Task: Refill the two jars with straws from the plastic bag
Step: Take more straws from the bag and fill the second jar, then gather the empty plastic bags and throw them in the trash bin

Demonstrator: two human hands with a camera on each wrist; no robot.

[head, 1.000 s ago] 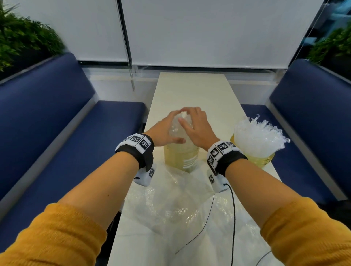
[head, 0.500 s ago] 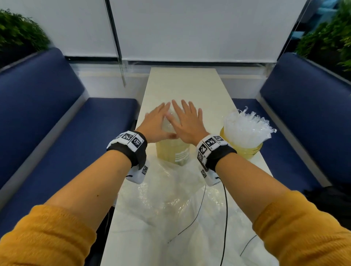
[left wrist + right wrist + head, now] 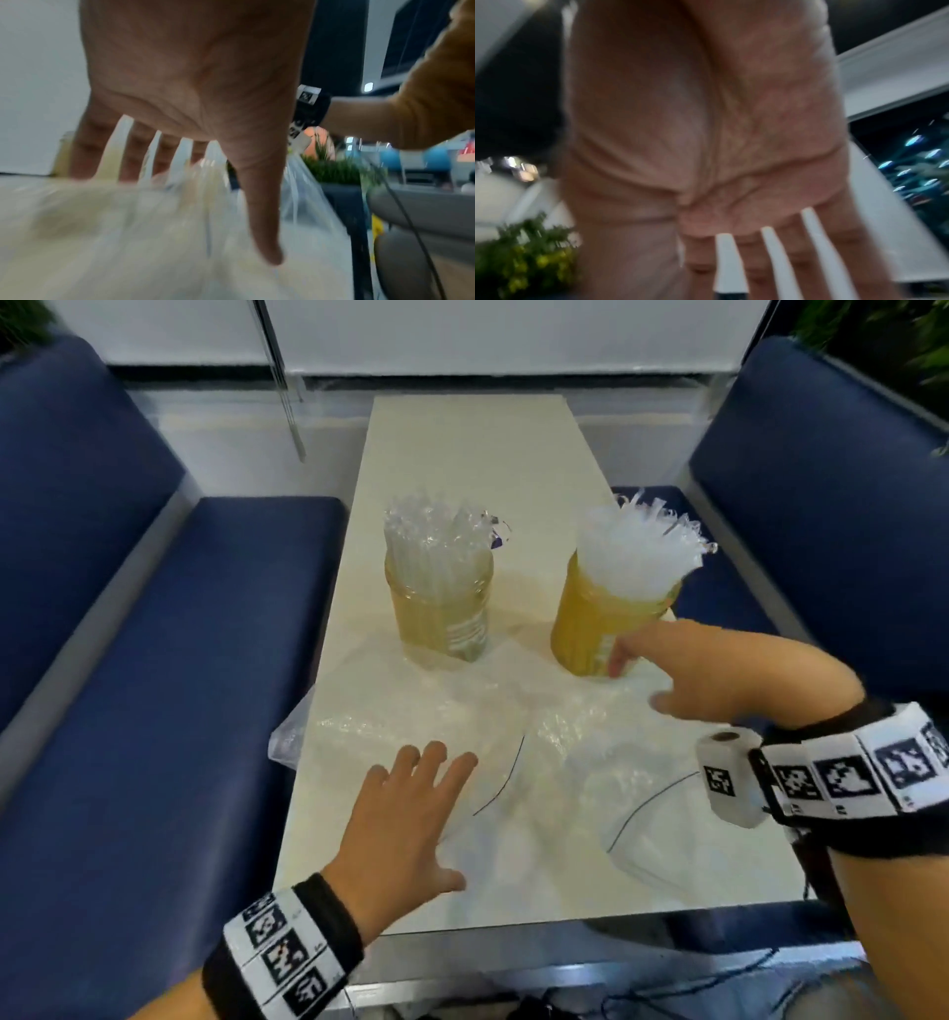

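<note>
Left grip [image 3: 405, 819] spread flat over bag [image 3: 513, 752] on desk [image 3: 477, 454]; right grip [image 3: 719, 675] spread, fingertips at right jar [image 3: 590, 618]; left jar [image 3: 441, 603] ahead of left grip; both hold straws [image 3: 436, 531].

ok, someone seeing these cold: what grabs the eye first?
Two yellow jars stuffed with clear straws stand side by side mid-table: the left jar and the right jar, whose straws fan out wider. In front of them a crumpled plastic bag sprawls across the near end of the table. Above it, the left hand is spread open, while the right hand reaches toward the right jar's base.
</note>
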